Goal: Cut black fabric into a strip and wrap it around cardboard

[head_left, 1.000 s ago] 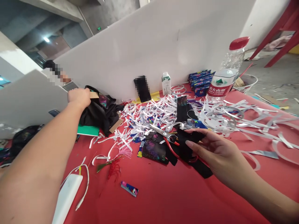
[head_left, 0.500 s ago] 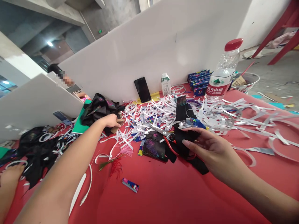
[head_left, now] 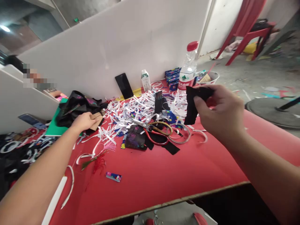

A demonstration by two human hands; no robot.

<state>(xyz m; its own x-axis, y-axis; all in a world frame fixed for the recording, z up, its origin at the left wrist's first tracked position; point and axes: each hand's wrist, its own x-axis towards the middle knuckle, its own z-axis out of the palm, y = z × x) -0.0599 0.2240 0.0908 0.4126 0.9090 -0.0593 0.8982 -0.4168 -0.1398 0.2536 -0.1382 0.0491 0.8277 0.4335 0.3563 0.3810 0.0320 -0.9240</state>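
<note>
My left hand is closed on a small brown cardboard piece beside a heap of black patterned fabric. Raised over the right side of the table, my right hand pinches a piece of black fabric between thumb and fingers. Scissors with red and tan handles lie between the hands, their blades pointing at the paper strips. A black patterned fabric piece rests just in front of the scissors. Nearer me lies a small folded blue floral scrap.
White paper strips cover the middle of the red table. A phone, a small white bottle and a water bottle stand along the white partition. A bucket is beyond.
My right hand has lifted the black fabric piece up and away from the scissors, uncovering their handles. My left hand stays at the cardboard. The view has shifted to the right.
</note>
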